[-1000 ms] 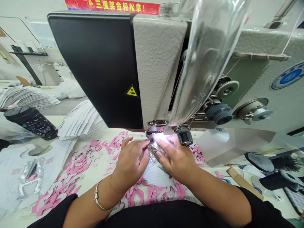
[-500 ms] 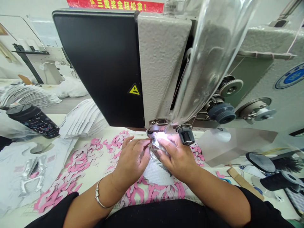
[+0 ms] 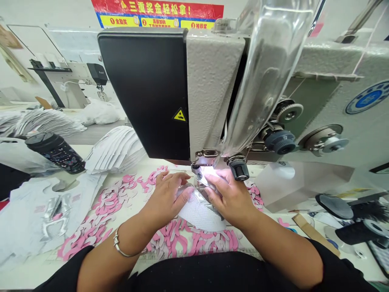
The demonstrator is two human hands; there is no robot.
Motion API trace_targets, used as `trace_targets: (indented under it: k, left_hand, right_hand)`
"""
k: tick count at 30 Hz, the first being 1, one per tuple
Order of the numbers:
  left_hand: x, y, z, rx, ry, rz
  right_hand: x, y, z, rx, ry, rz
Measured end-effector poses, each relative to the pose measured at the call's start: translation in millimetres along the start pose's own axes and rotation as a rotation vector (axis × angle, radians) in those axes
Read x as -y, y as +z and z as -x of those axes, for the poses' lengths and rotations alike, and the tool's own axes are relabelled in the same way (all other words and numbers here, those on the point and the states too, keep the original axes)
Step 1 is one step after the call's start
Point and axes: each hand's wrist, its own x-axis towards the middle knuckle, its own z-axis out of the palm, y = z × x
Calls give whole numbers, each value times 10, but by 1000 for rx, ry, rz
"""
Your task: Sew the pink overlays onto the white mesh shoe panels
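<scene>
A shoe upper piece (image 3: 199,211) of white mesh with silver trim lies under the presser foot (image 3: 197,172) of a sewing machine, in the lamp's bright light. My left hand (image 3: 168,192) rests at the piece's left side, thumb on the mesh and fingers spread apart. From the right, my right hand (image 3: 229,194) holds the piece down close to the foot, its thumb and fingers on the silver part. Both hands partly cover the piece. The needle tip is lost in the glare.
The machine's black head cover (image 3: 146,97) hangs above my hands. Pink and white scraps (image 3: 106,202) litter the table. At left are a stack of white pieces (image 3: 115,152), a dark tumbler (image 3: 56,152) and another upper (image 3: 57,215). A black thread spool (image 3: 352,233) lies right.
My left thumb and index finger have moved apart, and more of the mesh shows. The shoe upper piece has shifted slightly under the foot. The camera view has tilted up a little.
</scene>
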Motion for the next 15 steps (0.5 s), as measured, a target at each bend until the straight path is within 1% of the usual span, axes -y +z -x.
trace_targets:
  k: [3, 7, 10, 12, 13, 15]
  left_hand:
    - [36, -111, 23, 88, -82, 70]
    - [69, -237, 74, 174, -156, 241]
    - [51, -270, 74, 200, -205, 394]
    - [13, -259, 25, 206, -240, 494]
    - [-13, -246, -17, 199, -252, 530]
    - [-73, -208, -129, 156, -277, 567]
  right_hand:
    - [-8, 3, 6, -17, -5, -7]
    - [-17, -17, 17, -29, -33, -3]
    - [-50, -71, -7, 16, -24, -6]
    - [-91, -123, -36, 49, 5, 14]
    - [-113, -152, -49, 45, 21, 36]
    - [-144, -210, -64, -27, 36, 84]
